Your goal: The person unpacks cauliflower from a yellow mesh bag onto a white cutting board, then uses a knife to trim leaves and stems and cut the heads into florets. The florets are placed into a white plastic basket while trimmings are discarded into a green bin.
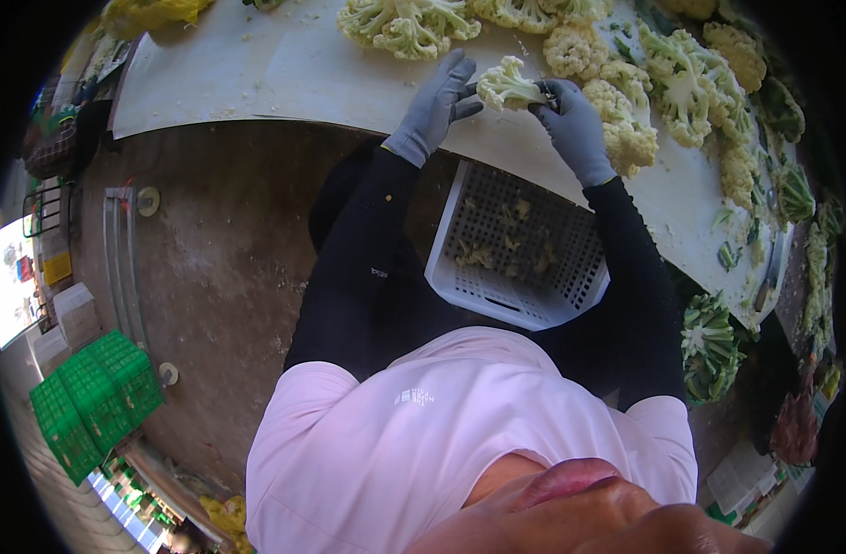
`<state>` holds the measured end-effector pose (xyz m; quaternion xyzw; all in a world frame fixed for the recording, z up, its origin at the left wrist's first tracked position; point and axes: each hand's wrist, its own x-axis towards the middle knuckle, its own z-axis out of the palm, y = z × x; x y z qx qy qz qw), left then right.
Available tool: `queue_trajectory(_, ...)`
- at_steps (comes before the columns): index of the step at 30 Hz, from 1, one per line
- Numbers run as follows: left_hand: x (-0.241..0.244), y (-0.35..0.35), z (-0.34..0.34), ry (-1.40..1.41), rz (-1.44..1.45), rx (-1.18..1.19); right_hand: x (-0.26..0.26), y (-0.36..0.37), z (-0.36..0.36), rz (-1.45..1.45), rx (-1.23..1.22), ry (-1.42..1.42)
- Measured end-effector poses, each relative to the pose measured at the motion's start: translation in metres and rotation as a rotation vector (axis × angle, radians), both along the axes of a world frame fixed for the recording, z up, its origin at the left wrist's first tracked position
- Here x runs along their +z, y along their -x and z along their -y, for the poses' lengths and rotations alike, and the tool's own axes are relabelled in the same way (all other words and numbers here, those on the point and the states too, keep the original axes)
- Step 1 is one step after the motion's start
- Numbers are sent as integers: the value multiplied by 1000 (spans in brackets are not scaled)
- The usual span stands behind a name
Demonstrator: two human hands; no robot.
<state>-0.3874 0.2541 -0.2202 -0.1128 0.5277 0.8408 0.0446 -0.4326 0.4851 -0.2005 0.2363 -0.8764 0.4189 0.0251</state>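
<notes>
A pale cauliflower floret (507,86) is held above the white work table (256,83). My right hand (571,128), in a grey glove, grips it by its stem end. Something small and dark shows at those fingertips; I cannot tell what it is. My left hand (433,100), also gloved in grey, is beside the floret with its fingers apart and nothing held. Past my left fingertips lies a large cut cauliflower piece (412,29). Close to my right hand sit more cauliflower pieces (613,114). Below my forearms stands a white perforated plastic crate (442,266) with a few small scraps in it.
Cauliflower pieces (686,90) crowd the table's right side, where a knife (770,273) lies near the edge. A leafy cauliflower head (712,346) is below that edge. Stacked green crates (94,401) stand on the floor at left. A yellow bag (153,14) is at the far left.
</notes>
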Motion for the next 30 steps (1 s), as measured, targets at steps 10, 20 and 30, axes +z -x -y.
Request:
queue_trajectory(10, 27, -51, -69, 7, -232, 155, 17, -38, -7, 111, -197, -41)
queue_trajectory(20, 13, -63, -65, -20, -228, 253, 58, -80, -8, 246, -222, 232)
queue_trajectory(30, 46, -101, -114, -136, -225, 184, 46, -117, -15, 466, -108, 577)
